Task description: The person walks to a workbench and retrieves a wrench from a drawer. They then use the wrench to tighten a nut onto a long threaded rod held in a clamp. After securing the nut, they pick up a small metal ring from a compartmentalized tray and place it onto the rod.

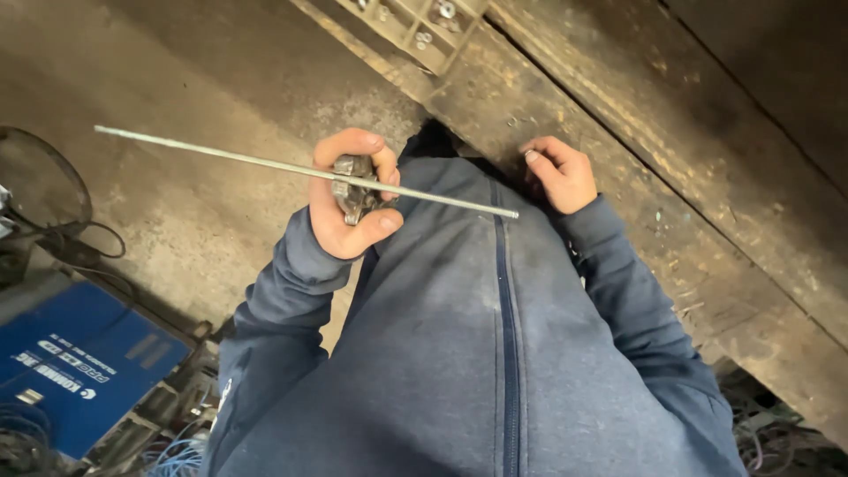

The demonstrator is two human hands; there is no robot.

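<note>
Here, the left hand (349,208) is closed around a metal fitting (353,190) with a thin rod (265,164) through it, held at chest height. The right hand (558,172), loosely curled and empty, rests on the wooden desk (707,203). Judged step: seating the rod; next calls for steady alignment.

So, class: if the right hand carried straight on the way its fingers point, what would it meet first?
Probably the worn wooden bench: the right hand already seems to rest on its edge, though contact is hard to judge.
</note>
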